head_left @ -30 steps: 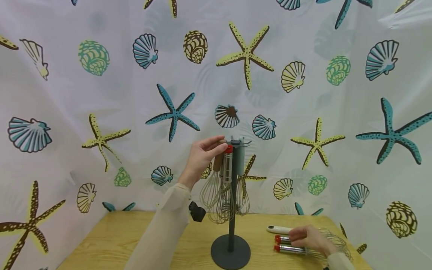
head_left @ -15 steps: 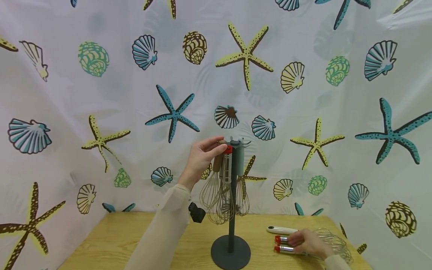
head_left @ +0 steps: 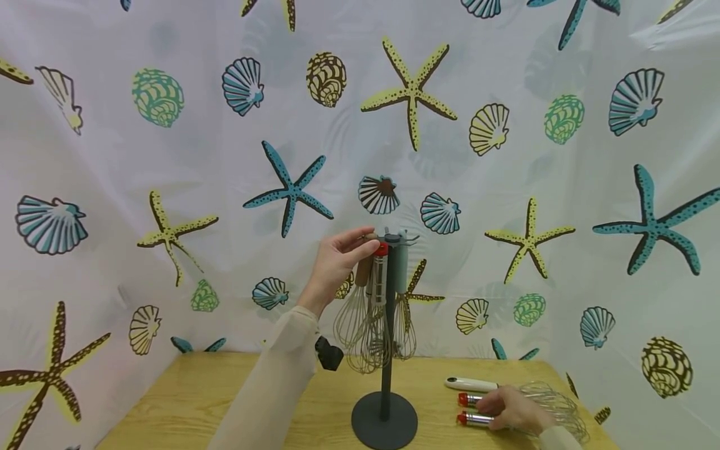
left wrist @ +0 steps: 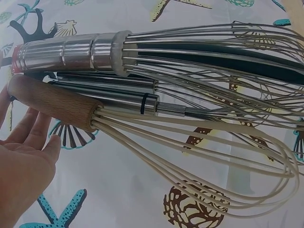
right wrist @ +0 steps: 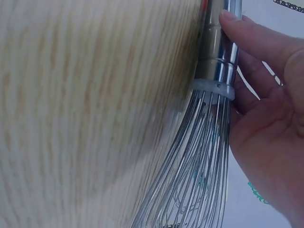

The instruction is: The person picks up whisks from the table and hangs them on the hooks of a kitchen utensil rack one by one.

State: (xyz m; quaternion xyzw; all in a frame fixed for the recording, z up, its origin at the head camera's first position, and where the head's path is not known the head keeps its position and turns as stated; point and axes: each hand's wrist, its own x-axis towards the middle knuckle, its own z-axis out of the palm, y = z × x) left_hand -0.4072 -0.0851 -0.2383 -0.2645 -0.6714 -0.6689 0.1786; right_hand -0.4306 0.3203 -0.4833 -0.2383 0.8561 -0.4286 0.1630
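Observation:
My left hand (head_left: 340, 265) is raised at the top of a dark upright stand (head_left: 387, 350), its thumb and fingertips pinching the hook end of a wooden-handled whisk (left wrist: 57, 102). Beside that whisk hangs a steel whisk with a red end (head_left: 379, 278). A pale blue-handled whisk (head_left: 400, 269) hangs on the stand's far side. Low on the right, my right hand (head_left: 514, 409) holds the steel handle of a red-ended whisk (right wrist: 216, 52) between thumb and fingers. This whisk lies on the table; its wires are partly hidden by the hand in the head view.
Next to the right hand lie another red-ended steel whisk (head_left: 469, 400) and a white-handled whisk (head_left: 471, 384). The stand's round base (head_left: 385, 431) sits on the wooden table (head_left: 191, 394). A curtain printed with shells and starfish (head_left: 337, 137) surrounds the table.
My right hand has moved slightly left and down along the whisks, and its thumb and fingers have come onto the nearest steel handle. The left hand stays at the stand's top.

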